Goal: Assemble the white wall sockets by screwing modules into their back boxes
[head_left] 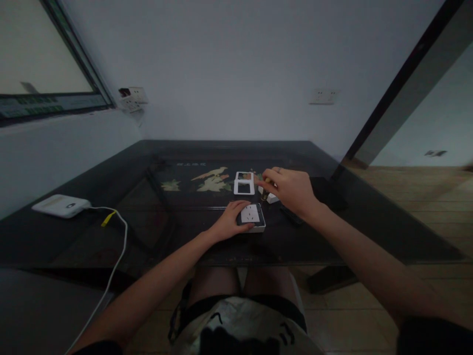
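A white wall socket [250, 214] with a dark surround sits in a white box on the dark table. My left hand [233, 221] grips this socket from its left side, thumb along the near edge and fingers over the far edge. Above the box's far right corner, my right hand [290, 186] is closed around a screwdriver [265, 190] with an amber-brown handle, pointing down. Its tip is too dark to make out, so contact with the socket cannot be told. Just behind lies a white cover frame [244, 190] with two openings. A white block [272, 198] is partly hidden beneath my right hand.
The glossy table [177, 236] bears a bird-and-flower picture [212, 180]. At its left lies a white device [62, 205] with a white cable [123, 241] running off the front edge. A dark slim object [291, 216] rests under my right wrist. Wall sockets [324, 96] are behind.
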Motion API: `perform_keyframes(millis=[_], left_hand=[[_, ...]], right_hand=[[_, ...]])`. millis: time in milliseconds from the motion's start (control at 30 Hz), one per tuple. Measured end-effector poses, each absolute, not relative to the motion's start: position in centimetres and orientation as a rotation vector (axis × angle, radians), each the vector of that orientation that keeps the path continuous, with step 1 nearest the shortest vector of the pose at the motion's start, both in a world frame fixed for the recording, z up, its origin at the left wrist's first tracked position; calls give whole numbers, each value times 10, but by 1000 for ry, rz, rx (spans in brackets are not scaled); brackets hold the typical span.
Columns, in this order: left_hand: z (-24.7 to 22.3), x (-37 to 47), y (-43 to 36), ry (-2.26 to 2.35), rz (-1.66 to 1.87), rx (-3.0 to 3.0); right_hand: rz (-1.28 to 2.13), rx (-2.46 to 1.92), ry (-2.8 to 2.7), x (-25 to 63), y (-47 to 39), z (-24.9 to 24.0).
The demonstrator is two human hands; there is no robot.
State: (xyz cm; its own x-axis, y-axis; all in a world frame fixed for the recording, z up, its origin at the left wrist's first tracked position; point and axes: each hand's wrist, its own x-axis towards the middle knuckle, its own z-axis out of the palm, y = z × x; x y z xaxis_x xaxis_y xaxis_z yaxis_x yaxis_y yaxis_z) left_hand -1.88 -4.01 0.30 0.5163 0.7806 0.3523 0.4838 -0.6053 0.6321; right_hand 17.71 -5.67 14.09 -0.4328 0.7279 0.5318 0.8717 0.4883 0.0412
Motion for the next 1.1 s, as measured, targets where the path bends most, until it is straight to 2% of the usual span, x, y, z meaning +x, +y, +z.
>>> perform_keyframes(millis=[100, 333, 600, 667, 833, 900, 1000, 1100], left_hand=[[2, -19, -40, 1025, 870, 2308], [0, -19, -39, 1014, 869, 2324], [0, -20, -38, 1024, 866, 2315], [0, -20, -38, 1022, 865, 2319], [-1, -20, -38, 1025, 863, 2331], [-2, -20, -38, 1027, 860, 2332], [-1, -20, -38, 1041, 849, 2327], [1, -19, -39, 1047, 841, 2323]], right_hand=[[-353, -1322, -2325, 181, -55, 142], [65, -1082, -2419, 193, -49, 150], [-389, -1407, -2284, 180, -50, 141], [-335, -1393, -2315, 182, -49, 143], [105, -1048, -2486, 192, -44, 155], [178, -1022, -2526, 195, -42, 160], [102, -1075, -2522, 196, -41, 161], [-122, -1187, -2456, 190, -46, 157]])
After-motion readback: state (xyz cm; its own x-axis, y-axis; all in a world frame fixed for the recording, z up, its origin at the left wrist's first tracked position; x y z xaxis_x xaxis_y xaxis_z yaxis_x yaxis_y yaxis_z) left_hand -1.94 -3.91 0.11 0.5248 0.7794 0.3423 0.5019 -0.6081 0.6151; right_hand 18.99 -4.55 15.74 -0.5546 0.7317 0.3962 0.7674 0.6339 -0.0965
